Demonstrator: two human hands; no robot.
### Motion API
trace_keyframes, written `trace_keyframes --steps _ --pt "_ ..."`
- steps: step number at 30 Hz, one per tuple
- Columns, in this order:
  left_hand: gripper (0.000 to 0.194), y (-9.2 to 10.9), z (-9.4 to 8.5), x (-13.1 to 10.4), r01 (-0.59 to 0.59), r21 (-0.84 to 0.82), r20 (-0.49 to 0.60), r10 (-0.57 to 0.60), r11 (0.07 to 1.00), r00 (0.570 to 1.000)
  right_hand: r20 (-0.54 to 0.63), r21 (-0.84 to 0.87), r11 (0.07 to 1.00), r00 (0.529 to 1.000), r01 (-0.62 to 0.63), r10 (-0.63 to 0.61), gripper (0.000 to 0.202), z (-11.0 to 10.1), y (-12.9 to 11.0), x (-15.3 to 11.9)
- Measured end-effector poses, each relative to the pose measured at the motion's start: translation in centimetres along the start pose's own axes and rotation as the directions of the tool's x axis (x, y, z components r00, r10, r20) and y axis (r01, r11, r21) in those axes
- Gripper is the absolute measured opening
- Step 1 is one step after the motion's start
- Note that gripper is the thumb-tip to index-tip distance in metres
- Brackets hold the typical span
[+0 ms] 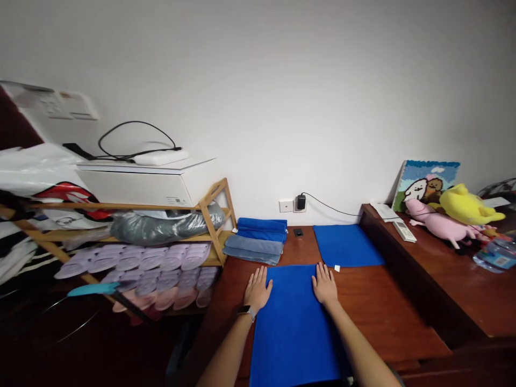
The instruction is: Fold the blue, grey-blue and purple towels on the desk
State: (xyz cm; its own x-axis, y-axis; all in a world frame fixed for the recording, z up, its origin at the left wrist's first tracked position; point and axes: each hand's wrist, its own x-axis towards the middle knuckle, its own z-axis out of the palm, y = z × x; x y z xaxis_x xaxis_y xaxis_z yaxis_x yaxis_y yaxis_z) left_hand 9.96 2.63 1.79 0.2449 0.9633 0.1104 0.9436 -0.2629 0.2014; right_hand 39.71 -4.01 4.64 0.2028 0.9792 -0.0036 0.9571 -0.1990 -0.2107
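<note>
lying flat on the brown table (363,295), the big blue cloth (294,328) is right in front of the person in the head view. it is long, and its far edge is up between the two hands. the left hand (258,290) is at the far left corner. it is open, palm down, with the fingers straight and close together and the thumb out over the blue. it grips nothing, and part of it is over the bare wood. a watch (244,310) is on that wrist. the right hand (324,285) is at the far right corner. it is open and palm down too, with its fingers a little apart, and it holds nothing. how hard the hands push, i cannot tell. they may be on the corners so the cloth lies smooth and does not slide.

a smaller blue cloth (349,245) lies flat near the wall, with a white tag (337,267) at its front edge. at the back left, a blue bundle (260,228) and a grey bundle (253,249) sit side by side; maybe they are there to leave room in the middle. the black plug (301,202) is in the wall. a wooden rack (215,236) with slippers (149,258) stands on the left.
</note>
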Motion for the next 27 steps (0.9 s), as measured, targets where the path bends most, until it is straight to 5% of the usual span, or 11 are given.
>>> trace_keyframes --steps 5,8,16,21,24,27 --pt "0.068 0.6 0.4 -2.6 0.100 0.036 -0.091 -0.096 0.994 0.991 -0.135 0.056 0.998 0.990 0.039 -0.032 0.067 3.2 -5.1 -8.7" --pt "0.068 -0.2 -0.2 -4.1 0.154 0.055 -0.113 -0.147 0.987 0.983 -0.090 0.070 0.997 0.995 0.039 -0.033 0.070 4.5 -5.3 -12.7" --pt "0.066 -2.3 -2.4 -8.2 0.162 0.036 -0.188 -0.153 0.986 0.970 0.063 0.030 0.995 0.993 0.095 -0.097 0.064 0.0 -0.4 -11.6" --pt "0.058 3.2 0.1 -11.9 -0.104 -0.023 -0.283 0.093 0.994 0.955 -0.001 -0.025 0.999 0.999 -0.047 0.047 0.065 2.1 -2.4 -12.2" --pt "0.058 7.1 1.6 -13.0 -0.182 -0.039 -0.187 0.172 0.982 0.967 -0.031 -0.049 0.988 0.989 -0.149 0.148 0.066 3.4 -3.4 -13.0" --pt "0.059 8.7 1.4 -12.5 -0.181 -0.047 -0.079 0.177 0.982 0.981 -0.046 -0.040 0.983 0.983 -0.181 0.179 0.067 3.9 -3.2 -13.4"
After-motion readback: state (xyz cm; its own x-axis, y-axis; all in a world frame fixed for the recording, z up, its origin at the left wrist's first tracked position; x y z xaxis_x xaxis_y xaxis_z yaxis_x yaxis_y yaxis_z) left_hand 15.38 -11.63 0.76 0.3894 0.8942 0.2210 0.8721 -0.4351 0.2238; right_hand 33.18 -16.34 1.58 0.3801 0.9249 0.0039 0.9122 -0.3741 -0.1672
